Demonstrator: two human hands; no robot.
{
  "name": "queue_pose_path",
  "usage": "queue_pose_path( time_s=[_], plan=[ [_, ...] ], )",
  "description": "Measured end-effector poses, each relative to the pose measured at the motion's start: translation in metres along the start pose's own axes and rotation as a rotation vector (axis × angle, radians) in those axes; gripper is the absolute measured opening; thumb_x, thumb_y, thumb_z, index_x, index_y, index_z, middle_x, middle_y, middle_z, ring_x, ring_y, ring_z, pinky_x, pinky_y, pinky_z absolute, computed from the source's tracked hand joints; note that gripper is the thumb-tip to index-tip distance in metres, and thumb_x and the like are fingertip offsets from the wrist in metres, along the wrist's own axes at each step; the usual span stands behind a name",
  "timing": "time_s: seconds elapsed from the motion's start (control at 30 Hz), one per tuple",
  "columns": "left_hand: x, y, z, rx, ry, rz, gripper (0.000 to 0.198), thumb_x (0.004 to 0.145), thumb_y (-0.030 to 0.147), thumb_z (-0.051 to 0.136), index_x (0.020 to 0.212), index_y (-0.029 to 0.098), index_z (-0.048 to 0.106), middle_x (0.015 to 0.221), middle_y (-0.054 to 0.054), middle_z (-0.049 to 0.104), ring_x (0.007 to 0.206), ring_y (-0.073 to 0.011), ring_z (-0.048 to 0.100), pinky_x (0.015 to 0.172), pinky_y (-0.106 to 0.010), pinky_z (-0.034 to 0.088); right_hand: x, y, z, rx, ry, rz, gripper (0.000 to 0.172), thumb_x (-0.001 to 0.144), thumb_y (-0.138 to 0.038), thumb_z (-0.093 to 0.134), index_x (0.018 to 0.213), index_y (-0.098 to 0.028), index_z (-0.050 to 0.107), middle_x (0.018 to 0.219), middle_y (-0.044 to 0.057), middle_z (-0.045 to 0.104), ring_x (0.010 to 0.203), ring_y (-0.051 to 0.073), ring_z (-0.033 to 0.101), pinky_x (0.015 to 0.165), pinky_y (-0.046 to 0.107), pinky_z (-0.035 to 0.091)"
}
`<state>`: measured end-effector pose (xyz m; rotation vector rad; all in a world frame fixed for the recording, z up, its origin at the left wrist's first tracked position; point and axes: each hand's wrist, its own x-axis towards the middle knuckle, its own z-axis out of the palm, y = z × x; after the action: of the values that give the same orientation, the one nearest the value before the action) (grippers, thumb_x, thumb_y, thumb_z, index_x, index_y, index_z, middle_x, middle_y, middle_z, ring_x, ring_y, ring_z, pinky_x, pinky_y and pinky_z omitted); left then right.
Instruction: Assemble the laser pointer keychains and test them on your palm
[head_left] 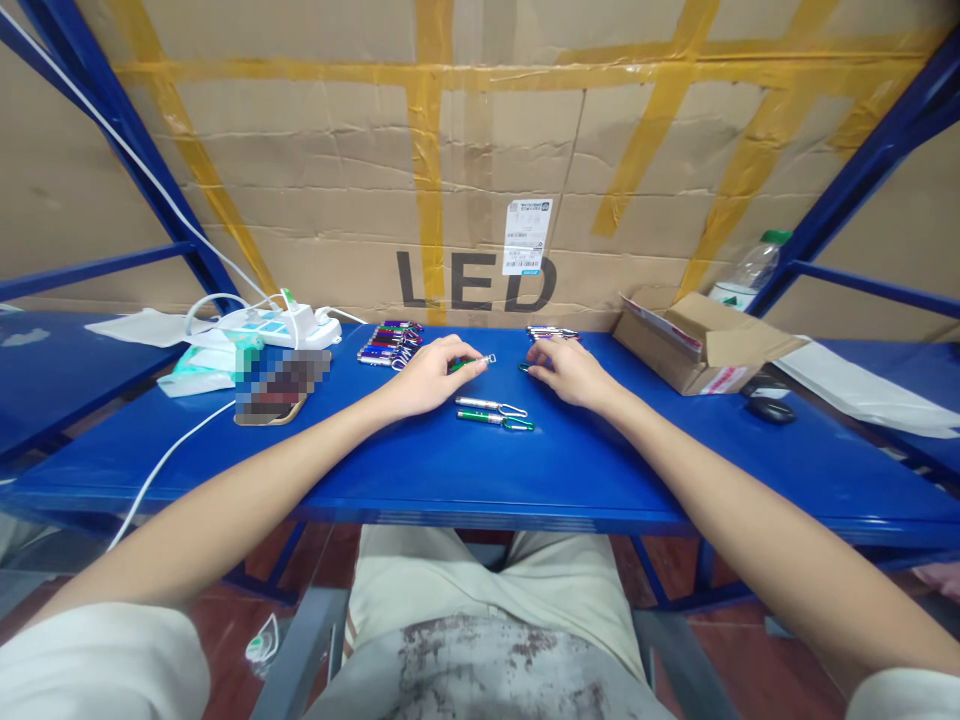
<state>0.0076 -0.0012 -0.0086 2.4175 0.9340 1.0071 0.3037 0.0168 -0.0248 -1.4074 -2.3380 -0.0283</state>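
My left hand (433, 378) is closed on a slim green keychain flashlight (466, 364), whose wire ring end sticks out to the right past the fingertips. Between the fingertips of my right hand (566, 370) is a small green carabiner clip (523, 367), mostly hidden by them. In front of both hands lie a silver keychain flashlight (478, 403) and a green one (481, 417), each with a carabiner at its right end. Beyond my left hand sits a row of several coloured keychain flashlights (386, 345). Several more slim flashlights (551, 331) lie behind my right hand.
On the left of the blue table (420, 480) are a white power strip (300, 322), a tissue packet (201, 368) and a phone (274, 415), partly blurred. To the right stand an open cardboard box (664, 350), a black mouse (771, 410) and a plastic bottle (754, 268).
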Motion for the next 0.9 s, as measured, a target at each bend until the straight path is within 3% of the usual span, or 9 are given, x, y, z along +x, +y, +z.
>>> queue_pose_path(
  time_s=[0.2, 0.33, 0.5, 0.73, 0.9],
  plan=[
    [0.000, -0.004, 0.001, 0.029, 0.007, 0.000, 0.032, 0.105, 0.047, 0.065, 0.115, 0.022, 0.082, 0.108, -0.008, 0.072, 0.100, -0.0242, 0.068, 0.093, -0.040, 0.052, 0.003, 0.002, 0.002, 0.000, -0.079, 0.033, 0.005, 0.099, -0.017, 0.069, 0.098, -0.021, 0.072, 0.100, 0.007, 0.079, 0.092, 0.024, 0.069, 0.083, 0.033, 0.047],
    [-0.001, -0.005, 0.001, 0.028, 0.007, -0.004, 0.031, 0.105, 0.046, 0.066, 0.117, 0.022, 0.082, 0.109, -0.007, 0.073, 0.098, -0.0232, 0.067, 0.093, -0.039, 0.052, 0.003, -0.003, 0.000, -0.059, -0.103, 0.040, 0.008, 0.101, -0.016, 0.066, 0.095, -0.020, 0.071, 0.103, 0.011, 0.078, 0.098, 0.026, 0.069, 0.088, 0.034, 0.047],
    [-0.001, -0.007, 0.000, 0.020, 0.009, -0.003, 0.031, 0.104, 0.044, 0.067, 0.116, 0.021, 0.083, 0.107, -0.007, 0.073, 0.094, -0.0218, 0.067, 0.092, -0.037, 0.053, -0.001, -0.008, -0.002, -0.082, -0.123, 0.056, 0.010, 0.107, -0.018, 0.058, 0.101, -0.018, 0.066, 0.111, 0.017, 0.077, 0.102, 0.029, 0.068, 0.088, 0.036, 0.048],
    [0.000, -0.007, -0.001, 0.037, -0.019, -0.036, 0.035, 0.103, 0.049, 0.067, 0.118, 0.022, 0.084, 0.112, -0.008, 0.080, 0.093, -0.0227, 0.067, 0.084, -0.036, 0.051, -0.005, -0.011, -0.008, 0.144, -0.141, 0.085, 0.012, 0.109, -0.015, 0.050, 0.114, -0.020, 0.060, 0.101, 0.009, 0.080, 0.087, 0.022, 0.072, 0.076, 0.030, 0.047],
    [0.000, -0.004, -0.001, 0.028, -0.024, -0.049, 0.036, 0.103, 0.050, 0.066, 0.117, 0.021, 0.084, 0.114, -0.009, 0.081, 0.092, -0.0229, 0.068, 0.083, -0.037, 0.051, -0.006, -0.011, -0.006, 0.157, -0.130, 0.044, 0.017, 0.108, -0.017, 0.053, 0.121, -0.021, 0.062, 0.100, 0.010, 0.081, 0.088, 0.023, 0.074, 0.077, 0.031, 0.049]
  ],
)
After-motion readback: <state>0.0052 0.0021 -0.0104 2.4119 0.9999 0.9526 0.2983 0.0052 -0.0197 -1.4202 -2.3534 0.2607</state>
